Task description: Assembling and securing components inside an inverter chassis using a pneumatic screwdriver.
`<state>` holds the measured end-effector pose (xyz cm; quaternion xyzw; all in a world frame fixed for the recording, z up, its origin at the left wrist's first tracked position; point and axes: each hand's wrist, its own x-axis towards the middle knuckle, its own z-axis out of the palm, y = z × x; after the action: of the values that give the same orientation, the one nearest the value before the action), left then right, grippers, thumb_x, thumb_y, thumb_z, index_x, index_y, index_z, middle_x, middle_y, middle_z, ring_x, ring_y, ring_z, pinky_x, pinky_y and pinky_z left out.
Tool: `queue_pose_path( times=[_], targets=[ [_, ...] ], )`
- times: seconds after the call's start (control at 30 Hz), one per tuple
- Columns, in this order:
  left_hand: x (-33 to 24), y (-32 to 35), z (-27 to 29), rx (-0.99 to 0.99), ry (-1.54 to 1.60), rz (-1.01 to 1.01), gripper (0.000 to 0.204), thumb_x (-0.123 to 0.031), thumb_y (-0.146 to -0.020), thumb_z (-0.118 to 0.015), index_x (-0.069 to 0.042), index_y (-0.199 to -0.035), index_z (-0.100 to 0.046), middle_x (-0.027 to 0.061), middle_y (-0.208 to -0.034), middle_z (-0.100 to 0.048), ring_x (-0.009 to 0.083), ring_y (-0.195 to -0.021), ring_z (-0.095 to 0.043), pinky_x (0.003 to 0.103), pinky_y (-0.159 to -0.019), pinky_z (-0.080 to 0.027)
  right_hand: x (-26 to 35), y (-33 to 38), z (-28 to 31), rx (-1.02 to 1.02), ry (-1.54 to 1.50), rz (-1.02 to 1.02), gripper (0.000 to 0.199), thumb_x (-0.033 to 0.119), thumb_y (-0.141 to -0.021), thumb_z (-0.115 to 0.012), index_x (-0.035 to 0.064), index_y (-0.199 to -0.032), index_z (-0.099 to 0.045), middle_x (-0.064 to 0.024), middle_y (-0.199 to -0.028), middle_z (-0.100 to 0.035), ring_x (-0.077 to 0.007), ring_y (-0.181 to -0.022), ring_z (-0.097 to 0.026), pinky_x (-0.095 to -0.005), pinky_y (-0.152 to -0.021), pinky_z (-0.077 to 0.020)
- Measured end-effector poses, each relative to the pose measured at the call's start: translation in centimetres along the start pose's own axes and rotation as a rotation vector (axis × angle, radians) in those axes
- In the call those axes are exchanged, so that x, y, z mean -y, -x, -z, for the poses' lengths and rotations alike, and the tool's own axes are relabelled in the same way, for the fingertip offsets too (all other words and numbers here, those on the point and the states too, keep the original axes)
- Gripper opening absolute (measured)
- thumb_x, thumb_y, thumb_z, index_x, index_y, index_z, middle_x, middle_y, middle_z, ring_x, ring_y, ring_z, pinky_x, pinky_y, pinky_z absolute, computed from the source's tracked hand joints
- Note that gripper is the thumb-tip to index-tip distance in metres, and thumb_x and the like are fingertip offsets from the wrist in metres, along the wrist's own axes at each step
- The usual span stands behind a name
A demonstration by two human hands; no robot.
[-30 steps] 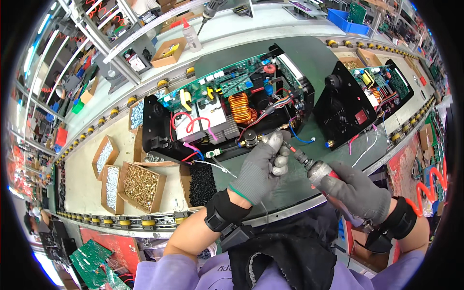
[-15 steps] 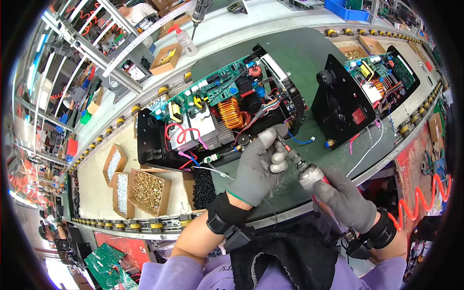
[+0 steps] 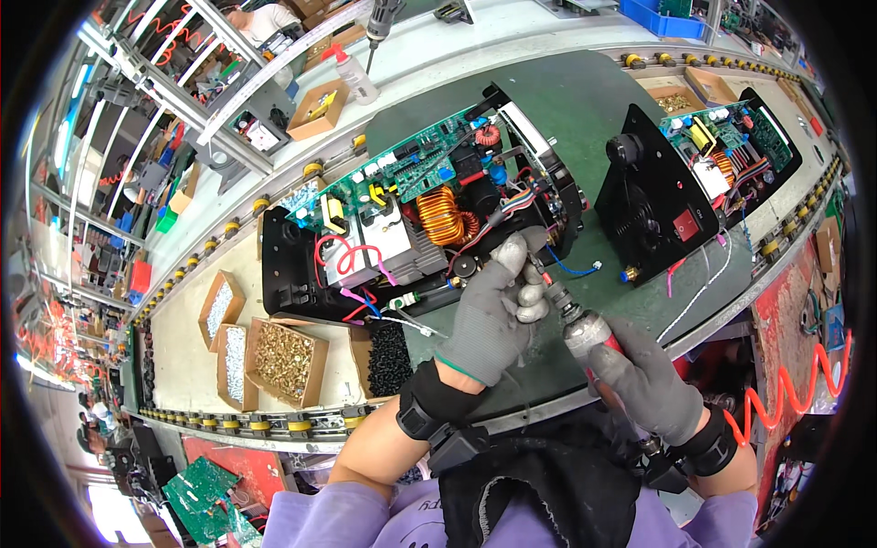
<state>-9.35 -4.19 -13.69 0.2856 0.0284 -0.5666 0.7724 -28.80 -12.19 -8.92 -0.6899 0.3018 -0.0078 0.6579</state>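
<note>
At the left end of the pale work surface (image 3: pixel 183 352), three open cardboard boxes are seen near its front edge: two small ones (image 3: pixel 219 306) with pale silvery screws and a larger box (image 3: pixel 285 361) heaped with brass-coloured screws, and just to the right of these a heap of small black parts (image 3: pixel 395 358) is set. Behind them, on the green mat (image 3: pixel 548 100), an opened black chassis (image 3: pixel 301 274) is laid, filled with a green circuit board (image 3: pixel 411 169), a copper-wound coil (image 3: pixel 446 215), silvery heat sinks (image 3: pixel 388 242) and red wires (image 3: pixel 352 260). At the front right corner of this chassis the grey-gloved left hand (image 3: pixel 493 315) is placed; its fingers are curled around the thin bit of a powered screwdriver (image 3: pixel 585 329), pinching it close to the tip, which is pressed against the chassis edge near a blue wire (image 3: pixel 571 269). Whether a screw is held at the tip cannot be told. The screwdriver's silvery body is gripped in a closed fist by the grey-gloved right hand (image 3: pixel 649 379), just in front of the mat's near edge. Further right on the mat, a second black unit (image 3: pixel 653 215) with a red rocker switch (image 3: pixel 687 224) is stood, with its own circuit board (image 3: pixel 722 151) exposed behind it. At the far right, beyond the surface's edge, a red coiled hose (image 3: pixel 804 384) is hung.
</note>
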Motion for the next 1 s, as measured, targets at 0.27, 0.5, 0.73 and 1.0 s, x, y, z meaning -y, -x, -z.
queue_pose_path(
  times=[0.27, 0.5, 0.73, 1.0],
  targets=[
    [0.4, -0.2, -0.5, -0.002, -0.02, -0.06, 0.032, -0.025, -0.096, -0.061, -0.007, -0.123, -0.06, 0.0003, -0.073, -0.054, 0.0072, -0.059, -0.044, 0.019, -0.047, -0.033, -0.9, -0.3, -0.5, -0.071, 0.065, 0.123, 0.041, 0.031, -0.097, -0.054, -0.0012, -0.122, -0.053, -0.0099, -0.076, -0.059, -0.018, -0.069, -0.057, -0.0328, -0.068, -0.0473],
    [0.1, -0.4, -0.8, -0.081, -0.065, -0.081, 0.035, -0.025, -0.095, -0.062, -0.005, -0.124, -0.059, -0.0004, -0.074, -0.053, 0.0065, -0.056, -0.04, 0.018, -0.044, -0.03, -0.4, -0.5, -0.7, -0.098, 0.112, 0.205, 0.039, 0.031, -0.097, -0.054, -0.001, -0.12, -0.052, -0.0108, -0.077, -0.057, -0.0192, -0.069, -0.056, -0.0345, -0.068, -0.047],
    [-0.4, -0.3, -1.1, -0.04, -0.101, -0.014, 0.034, -0.029, -0.1, -0.054, -0.005, -0.124, -0.056, -0.0014, -0.076, -0.05, 0.0069, -0.061, -0.043, 0.021, -0.049, -0.032, -0.4, -0.5, -0.7, -0.042, -0.062, 0.06, 0.04, 0.032, -0.097, -0.053, -0.0012, -0.121, -0.052, -0.0079, -0.081, -0.058, -0.0129, -0.067, -0.054, -0.0298, -0.061, -0.0448],
    [-7.4, 4.7, -4.7, -0.012, -0.998, -0.194, 0.055, -0.048, -0.099, -0.046, 0.0, -0.12, -0.061, 0.0002, -0.081, -0.057, 0.0059, -0.063, -0.047, 0.019, -0.053, -0.035, -1.0, -1.8, 0.4, -0.013, -0.292, -0.108, 0.05, 0.046, -0.097, -0.051, 0.0006, -0.117, -0.054, -0.0066, -0.079, -0.06, -0.011, -0.066, -0.056, -0.0265, -0.058, -0.0452]
  ],
)
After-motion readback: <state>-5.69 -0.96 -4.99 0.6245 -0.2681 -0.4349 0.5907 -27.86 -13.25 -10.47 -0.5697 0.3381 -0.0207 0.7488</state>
